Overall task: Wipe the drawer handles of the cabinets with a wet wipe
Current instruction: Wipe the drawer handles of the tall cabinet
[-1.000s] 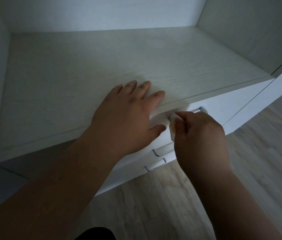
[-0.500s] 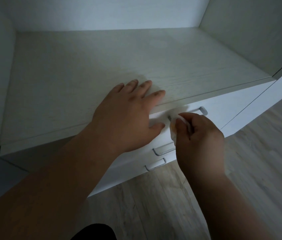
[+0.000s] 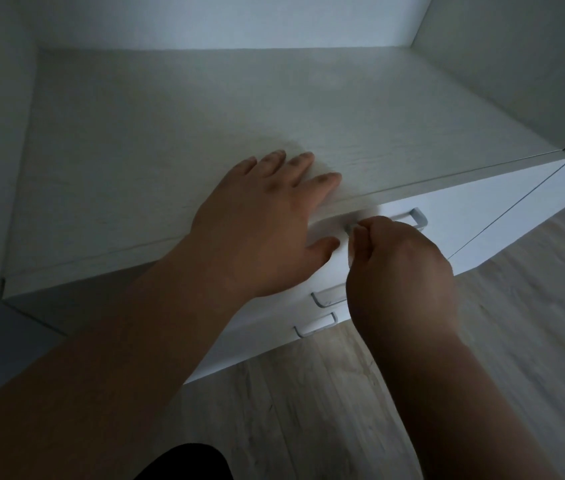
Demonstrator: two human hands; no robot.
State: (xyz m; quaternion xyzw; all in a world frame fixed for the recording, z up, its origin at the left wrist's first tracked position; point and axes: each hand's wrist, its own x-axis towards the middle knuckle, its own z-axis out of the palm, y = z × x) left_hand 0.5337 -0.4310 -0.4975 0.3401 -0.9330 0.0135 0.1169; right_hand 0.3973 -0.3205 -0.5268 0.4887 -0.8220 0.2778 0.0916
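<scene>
A white cabinet [image 3: 496, 216] has three drawers, each with a pale bar handle. The top handle [image 3: 409, 216] shows only its right half; my right hand [image 3: 402, 271] covers its left end. That hand is closed on a white wet wipe [image 3: 351, 249], of which only a thin edge shows by the thumb. My left hand [image 3: 267, 223] lies flat with fingers spread on the cabinet top's front edge, thumb hanging over the drawer front. The middle handle [image 3: 326, 299] and the bottom handle [image 3: 314, 327] show below, partly hidden by my right hand.
The cabinet top [image 3: 205, 116] is a pale wood-grain shelf closed in by a back wall and side panels. A light wood floor [image 3: 309, 393] lies below the drawers. The scene is dim.
My right hand has slid a little left along the top handle with the wipe, uncovering more of the handle's right part. My left hand stays pressed on the cabinet top.
</scene>
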